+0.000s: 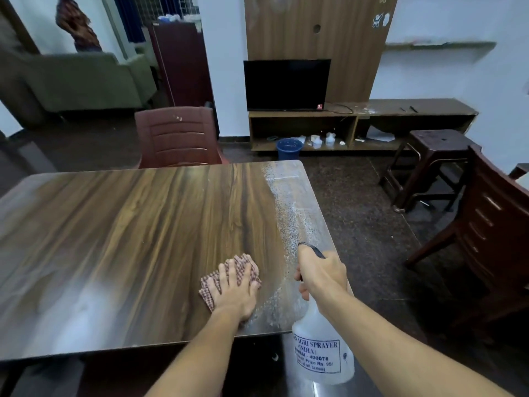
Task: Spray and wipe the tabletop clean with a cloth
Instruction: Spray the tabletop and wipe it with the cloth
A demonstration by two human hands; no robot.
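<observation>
The right hand [322, 275] is clenching the sprayer [322, 351] off the counter's [128, 224] near right corner, nozzle aimed along the wet right edge. The left hand [233, 290], fingers [229, 275] spread flat, is pressing the cloth [243, 265] beside the droplets, ready to wipe.

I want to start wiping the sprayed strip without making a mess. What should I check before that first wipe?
1. Spray on the tabletop: ok, a band of droplets runs down the right side.
2. Cloth ready: ok, it lies flat under the left hand, just left of the droplets.
3. Spray bottle secure: ok, the right hand grips its neck, held at the near edge.
4. Wiping path clear: ok, nothing else on the table.
5. Left part sprayed: not ok, no droplets visible there.
6. Cloth clean: cannot tell.
</observation>
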